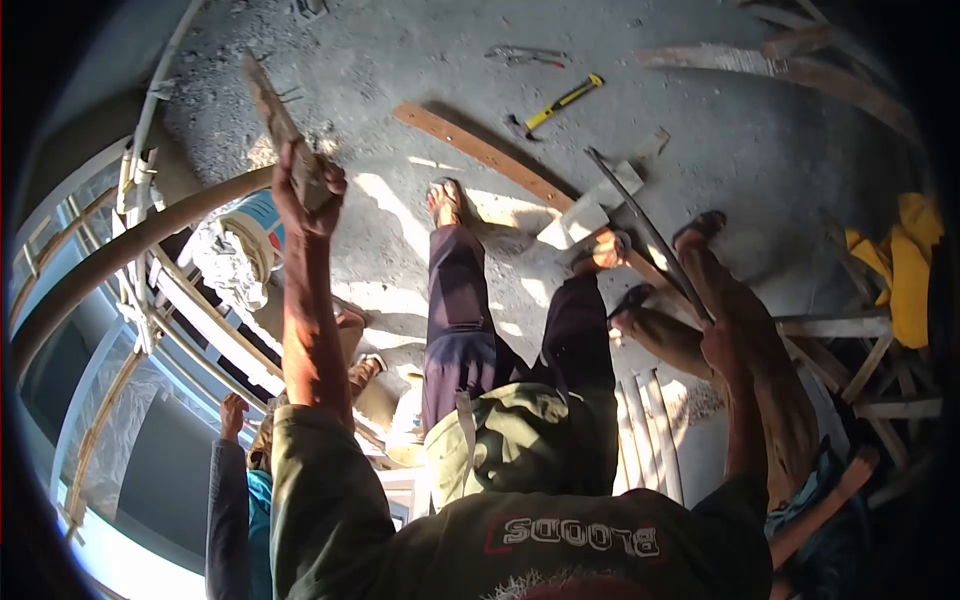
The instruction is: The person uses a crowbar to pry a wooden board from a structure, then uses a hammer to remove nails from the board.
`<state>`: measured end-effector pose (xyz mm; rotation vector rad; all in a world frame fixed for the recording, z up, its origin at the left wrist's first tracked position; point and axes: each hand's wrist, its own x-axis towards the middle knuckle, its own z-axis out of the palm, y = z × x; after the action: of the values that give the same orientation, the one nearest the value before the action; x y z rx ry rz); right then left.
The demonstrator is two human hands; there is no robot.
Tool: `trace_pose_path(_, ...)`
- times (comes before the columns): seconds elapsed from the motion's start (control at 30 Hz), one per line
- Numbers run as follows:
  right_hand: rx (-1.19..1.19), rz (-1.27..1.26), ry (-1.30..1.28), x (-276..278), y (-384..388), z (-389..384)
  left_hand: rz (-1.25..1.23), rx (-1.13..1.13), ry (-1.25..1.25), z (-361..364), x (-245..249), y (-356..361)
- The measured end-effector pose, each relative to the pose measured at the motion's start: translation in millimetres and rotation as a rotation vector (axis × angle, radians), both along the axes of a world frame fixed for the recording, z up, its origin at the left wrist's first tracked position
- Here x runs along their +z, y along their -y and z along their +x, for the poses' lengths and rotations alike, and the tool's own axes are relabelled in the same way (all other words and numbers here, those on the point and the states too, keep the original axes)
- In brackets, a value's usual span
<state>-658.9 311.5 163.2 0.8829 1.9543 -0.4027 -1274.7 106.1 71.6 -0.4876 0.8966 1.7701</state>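
Observation:
My left hand (312, 190) grips a rough piece of wood (272, 105), raised on the left; thin nails stick out of its side. On the right, my right hand (718, 348) is closed around the lower end of a long dark metal bar (650, 232). The bar slants up and left, its far end over a light, flat board piece (585, 215) near my right foot. A long brown plank (480, 152) lies on the floor ahead of my feet.
A yellow-black hammer (560, 106) and pliers (525, 54) lie on the concrete floor (390, 60). At left stand a messy bucket (262, 222), a thick pole (130, 245) and scaffolding. One person's sleeve (228, 520) is at left, another's leg (765, 350) at right. Yellow cloth (908, 275) hangs right.

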Motion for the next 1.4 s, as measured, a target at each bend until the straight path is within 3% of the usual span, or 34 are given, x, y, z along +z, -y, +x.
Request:
trace_pose_path(0.07, -0.253, 0.113, 0.051, -2.6, 8.1, -0.6, 0.078, -0.051, 0.010, -50.4, -24.5, 4.5)
trace_pose_path(0.17, -0.332, 0.179, 0.043, 8.4, 17.9, -20.7, -0.047, -0.005, -0.053, -79.6, -33.9, -4.3)
trace_pose_path(0.33, -0.249, 0.103, 0.007, -6.8, 31.1, 2.1, -0.203, -0.018, -0.092, -112.2, -76.2, -10.0)
trace_pose_path(0.47, -0.392, 0.094, -0.028, -0.7, 38.7, -9.2, -0.325, 0.036, -0.313, -160.5, -106.2, -16.5)
trace_pose_path(0.5, -0.433, 0.085, -0.031, -1.8, 41.1, -8.8, -0.443, 0.032, -0.520, -153.5, -99.3, -25.5)
trace_pose_path(0.6, -0.442, 0.110, 0.036, -3.8, 46.7, -5.9, -0.671, -0.173, -0.560, -134.2, -67.4, -43.1)
trace_pose_path(0.67, -0.514, 0.070, 0.139, -0.5, 48.8, -13.5, -0.747, -0.385, -0.601, -148.4, -100.2, -23.6)
trace_pose_path(0.73, -0.531, 0.072, 0.132, -1.0, 55.0, -10.7, -0.843, -0.533, -0.631, -116.1, -112.7, -18.3)
trace_pose_path(0.8, -0.545, 0.073, 0.126, -3.1, 60.0, -2.0, -0.805, -0.688, -0.761, -87.6, -160.7, 19.8)
trace_pose_path(0.87, -0.564, 0.021, 0.151, -7.5, 65.6, 9.9, -1.071, -0.831, -0.851, -52.1, -230.6, 44.6)
trace_pose_path(0.9, -0.600, 0.029, 0.127, -8.7, 69.5, 13.6, -1.081, -0.812, -0.938, -2.8, -221.6, 36.7)
trace_pose_path(0.93, -0.507, -0.038, -0.038, -19.5, 80.3, 46.8, -1.093, -0.933, -1.055, 37.1, -222.7, 32.8)
trace_pose_path(1.0, -1.269, -0.185, 0.238, -15.4, 63.0, -0.8, -1.126, -1.154, -1.311, 116.9, -226.2, 25.8)
trace_pose_path(1.03, -1.493, -0.231, 0.181, -28.7, 70.2, 12.2, -1.076, -1.190, -1.304, 149.7, -240.2, 29.9)
trace_pose_path(1.13, -1.747, -0.292, 0.130, -85.5, 85.7, 50.2, -0.818, -1.279, -1.293, 243.9, -280.2, 62.6)
trace_pose_path(1.17, -1.545, -0.277, 0.094, -100.5, 97.9, 73.0, -0.778, -1.330, -1.223, 273.4, -273.5, 58.5)
trace_pose_path(1.2, -0.937, 0.000, -0.286, -123.4, 132.2, 117.1, -0.863, -1.417, -1.031, 298.6, -248.3, 39.3)
trace_pose_path(1.3, -0.984, -0.064, -0.171, -100.7, 123.2, 106.3, -0.817, -1.322, -1.135, 344.7, -240.8, 33.2)
trace_pose_path(1.33, -1.056, -0.054, -0.208, -95.9, 132.2, 112.4, -0.761, -1.320, -1.118, 350.1, -237.6, 32.1)
trace_pose_path(1.37, -1.052, -0.042, -0.266, -85.5, 136.8, 113.1, -0.739, -1.161, -1.032, 358.7, -230.8, 31.0)
trace_pose_path(1.4, -0.943, -0.051, -0.393, -79.8, 149.9, 126.4, -0.653, -1.113, -0.931, 356.2, -261.0, 59.8)
